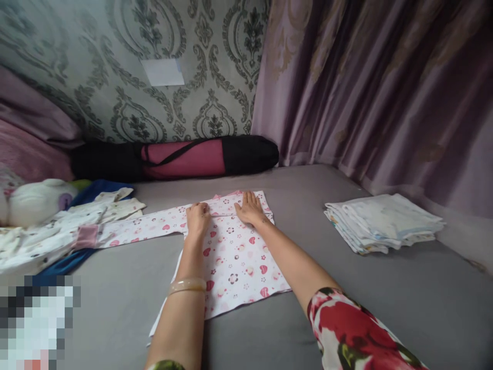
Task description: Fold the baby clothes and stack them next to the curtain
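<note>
A white child's shirt (pixel 239 262) with pink hearts and flowers lies on the grey bed sheet, its left sleeve (pixel 142 228) stretched out to the left and ending in a pink cuff. Across the upper body of the shirt runs a folded strip of the same cloth. My left hand (pixel 198 216), its fingers curled, is closed on the cloth near the left shoulder. Flat on the folded strip near the right shoulder rests my right hand (pixel 251 208), fingers stretched out.
Folded white cloths (pixel 385 221) are stacked at the right. White and blue clothes (pixel 77 221) and a white plush toy (pixel 36 200) lie at the left. A black and pink bag (pixel 185 158) lies along the wall; a purple curtain (pixel 346 87) hangs at the right.
</note>
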Demonstrator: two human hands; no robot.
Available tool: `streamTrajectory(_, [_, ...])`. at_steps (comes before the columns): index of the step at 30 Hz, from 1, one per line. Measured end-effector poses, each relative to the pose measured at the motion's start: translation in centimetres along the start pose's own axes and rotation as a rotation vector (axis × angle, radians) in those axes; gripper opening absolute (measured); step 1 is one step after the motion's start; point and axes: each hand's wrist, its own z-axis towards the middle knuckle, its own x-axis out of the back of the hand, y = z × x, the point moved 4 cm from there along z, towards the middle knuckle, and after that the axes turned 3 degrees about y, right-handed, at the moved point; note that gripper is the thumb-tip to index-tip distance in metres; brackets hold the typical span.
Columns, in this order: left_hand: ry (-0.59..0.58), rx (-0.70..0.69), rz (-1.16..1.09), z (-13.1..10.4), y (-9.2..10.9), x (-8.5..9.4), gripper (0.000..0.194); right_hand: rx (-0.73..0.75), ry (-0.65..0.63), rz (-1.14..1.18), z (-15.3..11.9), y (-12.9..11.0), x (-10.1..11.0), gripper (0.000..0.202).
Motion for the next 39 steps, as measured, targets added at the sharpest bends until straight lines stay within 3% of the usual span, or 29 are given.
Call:
streamTrajectory(4, [-0.044,0.051,-0.077,0.2,0.0,0.4,0.035,0.141,0.110,0.006,-0.6,-2.6,0.7,0.064])
streamTrajectory(7, [-0.055,0.135,-0.173,0.4,-0.2,0.7,0.039,0.244,0.075,0.029,-1.1,-4.1,-0.4,0.061])
streamTrajectory(11, [-0.040,0.237,-0.300,0.4,-0.7,1.1,0.047,0.232,0.027,0.007,-0.9,-4.1,-1.6,0.061])
streamTrajectory(16, [0.047,0.327,-0.435,0.7,-1.2,2.5,0.051,0.207,0.005,-0.045,-0.7,-5.3,-0.8,0.061])
streamTrajectory(19, [0.114,0.319,-0.486,1.2,-1.4,4.2,0.051,0.349,0.048,-0.035,-1.3,-7.7,-0.6,0.060])
streamTrajectory(22, [0.197,0.304,-0.530,1.5,-1.5,6.2,0.048,0.478,-0.022,0.022,-1.8,-9.7,-1.7,0.060])
streamTrajectory(26, [0.291,0.301,-0.582,1.5,-1.6,8.7,0.042,0.465,-0.075,0.062,-1.9,-10.2,-3.1,0.060])
streamTrajectory(31, [0.379,0.299,-0.665,0.9,-0.7,11.7,0.035,0.433,-0.119,0.028,-1.4,-11.0,-2.4,0.061])
streamTrajectory(35, [0.448,0.223,-0.698,0.1,0.2,14.6,0.030,0.485,-0.043,0.007,-0.8,-12.5,-2.0,0.061])
streamTrajectory(39, [0.522,0.208,-0.726,-1.0,0.6,17.0,0.027,0.503,-0.020,0.049,-0.4,-13.1,-3.4,0.063])
